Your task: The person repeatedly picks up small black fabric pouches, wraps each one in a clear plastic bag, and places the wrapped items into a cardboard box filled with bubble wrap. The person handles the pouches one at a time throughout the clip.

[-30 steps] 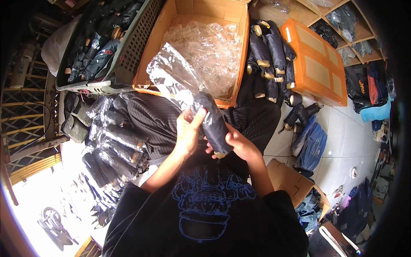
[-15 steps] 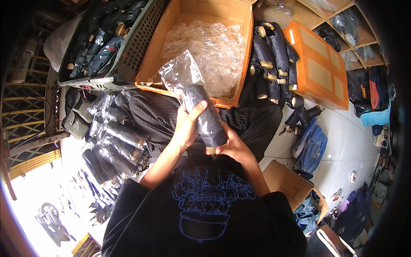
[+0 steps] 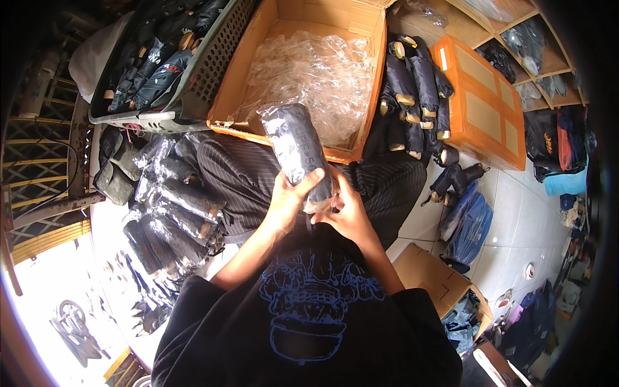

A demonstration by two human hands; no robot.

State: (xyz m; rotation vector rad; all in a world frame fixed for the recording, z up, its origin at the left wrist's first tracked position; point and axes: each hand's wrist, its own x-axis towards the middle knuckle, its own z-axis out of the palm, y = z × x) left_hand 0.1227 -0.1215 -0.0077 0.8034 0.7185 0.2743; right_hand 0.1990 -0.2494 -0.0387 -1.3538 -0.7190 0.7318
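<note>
A black folded umbrella (image 3: pixel 293 140) in a clear plastic sleeve is held tilted above my lap, its far end over the near edge of the open carton. My left hand (image 3: pixel 289 201) is wrapped round its left side, thumb lying across the front. At the near end, my right hand (image 3: pixel 348 211) has its fingers closed on the clear sleeve, and that end is partly hidden by them. Clear plastic sleeves (image 3: pixel 316 77) lie loose and crumpled inside the open cardboard carton (image 3: pixel 227 90) before me.
Several wrapped umbrellas (image 3: pixel 184 200) are piled at my left knee. A green crate (image 3: pixel 206 61) of umbrellas stands front left. Unwrapped dark umbrellas (image 3: pixel 422 80) lie right of the carton, beside an orange-taped box (image 3: pixel 480 100). Another cardboard box (image 3: pixel 429 277) sits near my right elbow.
The umbrella has slid to the far end of its sleeve, where loose plastic stuck out before. My right hand has shifted from the umbrella's near end to the sleeve there.
</note>
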